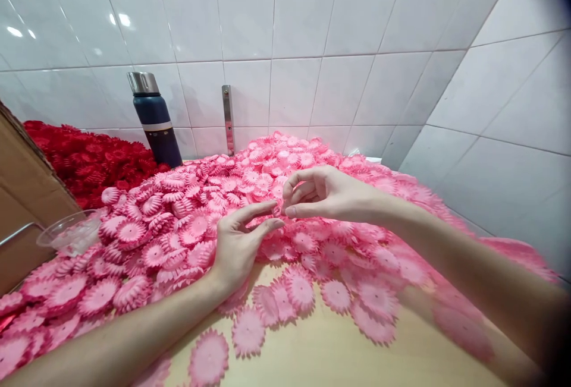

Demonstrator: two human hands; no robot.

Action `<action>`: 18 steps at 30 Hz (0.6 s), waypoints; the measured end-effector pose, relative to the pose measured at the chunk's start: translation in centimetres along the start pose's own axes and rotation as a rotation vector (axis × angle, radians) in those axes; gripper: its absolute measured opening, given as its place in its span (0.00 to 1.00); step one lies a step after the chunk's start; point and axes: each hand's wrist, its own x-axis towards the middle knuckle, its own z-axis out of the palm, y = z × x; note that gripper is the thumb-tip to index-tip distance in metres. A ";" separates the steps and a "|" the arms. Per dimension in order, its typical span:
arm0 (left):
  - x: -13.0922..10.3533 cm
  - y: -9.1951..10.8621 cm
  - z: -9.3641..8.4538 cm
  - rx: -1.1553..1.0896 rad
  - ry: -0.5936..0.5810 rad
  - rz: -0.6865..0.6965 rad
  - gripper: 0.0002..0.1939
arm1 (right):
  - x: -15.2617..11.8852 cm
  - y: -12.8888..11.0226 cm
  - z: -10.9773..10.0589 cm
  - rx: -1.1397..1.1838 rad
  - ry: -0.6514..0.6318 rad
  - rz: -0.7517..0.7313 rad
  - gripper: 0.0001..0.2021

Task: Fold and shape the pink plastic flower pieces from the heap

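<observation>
Both hands meet over a large heap of pink scalloped fabric flowers. My left hand has its thumb and index finger closing around a small, clear-pinkish piece, too small to identify. From the right, my right hand reaches the same spot, its fingers curled and its thumb near the piece; whether it grips anything is hard to tell. Loose flat pink flowers lie on the pale table below the hands.
A dark blue bottle stands at the back left beside a red flower heap. At the left are a cardboard box and a clear plastic dish. A metal strip is on the tiled wall.
</observation>
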 end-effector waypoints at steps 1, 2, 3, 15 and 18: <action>0.0 0.0 0.0 0.000 0.003 -0.005 0.12 | 0.0 0.0 0.0 0.004 -0.023 0.004 0.11; 0.0 0.0 0.0 -0.006 0.008 -0.013 0.12 | -0.1 0.1 0.0 0.009 -0.042 0.005 0.12; 0.0 0.0 0.0 -0.017 0.011 -0.026 0.12 | -0.1 0.1 0.1 0.014 -0.055 0.003 0.12; 0.1 -0.2 0.1 -0.134 -0.004 -0.093 0.11 | 0.0 -0.3 0.4 0.066 -0.010 -0.047 0.08; 0.1 -0.2 0.1 -0.151 -0.001 -0.106 0.11 | 0.1 -0.1 0.4 0.071 0.009 -0.065 0.09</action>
